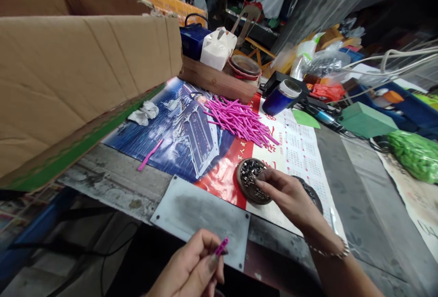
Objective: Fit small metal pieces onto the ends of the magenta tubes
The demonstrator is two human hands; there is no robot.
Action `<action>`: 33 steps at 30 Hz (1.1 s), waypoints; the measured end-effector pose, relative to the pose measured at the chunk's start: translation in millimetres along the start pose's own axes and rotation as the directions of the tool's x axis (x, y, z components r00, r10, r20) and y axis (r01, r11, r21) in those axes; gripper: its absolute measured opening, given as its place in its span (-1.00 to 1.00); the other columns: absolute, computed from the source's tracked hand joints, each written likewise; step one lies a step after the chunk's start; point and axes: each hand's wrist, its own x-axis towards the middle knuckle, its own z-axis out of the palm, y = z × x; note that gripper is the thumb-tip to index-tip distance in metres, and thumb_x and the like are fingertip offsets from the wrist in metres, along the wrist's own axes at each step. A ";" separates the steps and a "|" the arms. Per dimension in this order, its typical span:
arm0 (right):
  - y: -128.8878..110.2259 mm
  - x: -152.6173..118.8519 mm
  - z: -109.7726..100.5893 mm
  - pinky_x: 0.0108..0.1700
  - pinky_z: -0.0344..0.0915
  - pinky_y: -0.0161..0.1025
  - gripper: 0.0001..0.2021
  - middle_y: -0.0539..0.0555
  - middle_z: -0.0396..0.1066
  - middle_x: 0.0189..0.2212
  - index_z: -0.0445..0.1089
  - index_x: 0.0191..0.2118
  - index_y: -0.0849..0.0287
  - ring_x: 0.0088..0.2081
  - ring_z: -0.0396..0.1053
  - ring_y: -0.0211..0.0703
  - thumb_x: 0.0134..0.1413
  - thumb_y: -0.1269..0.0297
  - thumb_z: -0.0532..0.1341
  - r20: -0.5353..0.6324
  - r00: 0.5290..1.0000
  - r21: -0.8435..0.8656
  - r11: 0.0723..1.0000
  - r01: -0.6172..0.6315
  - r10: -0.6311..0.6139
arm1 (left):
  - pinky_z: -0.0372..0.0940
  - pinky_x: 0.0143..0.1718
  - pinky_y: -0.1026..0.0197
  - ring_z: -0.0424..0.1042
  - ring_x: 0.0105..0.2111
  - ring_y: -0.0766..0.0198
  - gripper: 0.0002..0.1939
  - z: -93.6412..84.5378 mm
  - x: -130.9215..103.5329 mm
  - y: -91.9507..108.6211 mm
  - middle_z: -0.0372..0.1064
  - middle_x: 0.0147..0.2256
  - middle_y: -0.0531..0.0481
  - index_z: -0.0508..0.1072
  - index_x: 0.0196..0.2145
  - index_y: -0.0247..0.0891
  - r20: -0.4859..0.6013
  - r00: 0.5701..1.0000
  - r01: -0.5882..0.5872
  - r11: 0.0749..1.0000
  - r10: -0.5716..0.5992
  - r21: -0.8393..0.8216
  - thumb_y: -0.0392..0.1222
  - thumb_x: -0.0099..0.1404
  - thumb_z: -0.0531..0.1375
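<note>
Closest to the camera, the left hand point(195, 267) pinches a magenta stick point(222, 246) between thumb and fingers, its holed end pointing up and away. Under and beyond this hand, a pale plate point(201, 215) with dark studs at its corners lies at the front edge of the tabletop point(119, 183).

Farther right, the right hand point(287, 196), with a beaded bracelet point(330, 252) at its wrist, reaches over a round dish point(238, 183) of small metal parts point(251, 171). Its thumb and forefinger come close together at the parts; whether they pinch one, I cannot tell. A second dish point(320, 206) is partly hidden behind this hand.

Past the dishes, a loose heap point(239, 121) of similar sticks lies on a printed poster point(164, 135). One single stick point(150, 154) lies apart, at the poster's left, near a crumpled tissue point(143, 113) and a large cardboard box point(85, 69). Just right of the heap is a blue cup point(281, 97).
</note>
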 end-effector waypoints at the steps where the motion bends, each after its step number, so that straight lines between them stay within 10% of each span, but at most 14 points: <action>1: -0.5 -3.6 0.1 -0.36 0.32 -0.23 -0.73 0.05 0.43 -0.45 0.37 -0.31 0.16 -0.43 0.37 -0.17 0.25 0.04 0.21 0.001 0.999 0.080 0.996 -0.040 0.040 | 0.14 -0.45 0.35 0.12 -0.52 0.40 -0.55 1.6 2.8 0.4 0.20 -0.45 0.11 0.37 -0.24 -0.23 -0.005 1.000 -0.021 1.000 0.021 -0.005 0.27 0.42 0.11; 6: -13.1 -25.1 12.9 -0.37 0.32 -0.26 -0.58 0.01 0.38 -0.49 0.34 -0.37 0.15 -0.47 0.32 -0.23 0.10 -0.15 0.31 0.014 0.987 0.389 0.909 -0.153 0.160 | 0.09 -0.47 0.40 0.07 -0.51 0.42 -0.68 9.5 22.3 4.0 0.19 -0.44 0.14 0.41 -0.23 -0.22 -0.085 0.987 -0.144 0.987 0.137 -0.076 0.11 0.44 0.20; 11: -29.3 -46.7 35.7 -0.32 0.30 -0.31 -0.71 -0.01 0.35 -0.44 0.39 -0.41 0.16 -0.39 0.30 -0.24 0.06 0.08 0.42 0.082 0.987 0.606 0.779 -0.159 0.137 | 0.00 -0.53 0.41 -0.09 -0.56 0.45 -0.67 16.3 39.5 21.0 0.07 -0.53 0.22 0.48 -0.28 -0.26 -0.125 0.988 -0.117 0.972 0.093 -0.203 0.07 0.27 0.38; 22: -39.5 -65.6 64.1 -0.25 0.39 -0.29 -0.90 0.05 0.41 -0.33 0.38 -0.27 0.11 -0.29 0.40 -0.19 0.34 0.37 0.18 -0.072 0.965 0.162 0.952 0.262 -0.253 | -0.03 -0.52 0.38 0.00 -0.52 0.43 -0.56 13.7 40.5 19.2 0.08 -0.52 0.18 0.33 -0.43 -0.28 -0.135 0.989 -0.080 0.992 0.067 -0.094 0.12 0.25 0.37; 27: -43.2 -80.7 78.3 -0.09 0.48 -0.18 -0.76 0.16 0.51 -0.14 0.41 0.03 0.10 -0.14 0.50 -0.08 0.27 0.37 0.27 -0.311 0.841 -0.258 0.891 0.374 -0.443 | 0.11 -0.45 0.37 0.14 -0.47 0.40 -0.59 18.6 42.7 18.8 0.20 -0.49 0.12 0.39 -0.42 -0.31 -0.206 0.977 -0.095 0.985 0.065 -0.141 0.06 0.18 0.43; 33: -44.5 -85.0 88.6 -0.08 0.49 -0.12 -0.83 0.15 0.57 -0.23 0.44 0.00 0.21 -0.19 0.54 -0.09 0.34 0.37 0.22 -0.303 0.770 -0.409 0.807 0.427 -0.561 | 0.00 -0.57 0.41 0.08 -0.57 0.47 -0.58 18.2 45.5 28.4 0.18 -0.55 0.14 0.38 -0.50 -0.32 -0.169 0.985 -0.017 0.982 -0.016 -0.191 0.03 0.10 0.46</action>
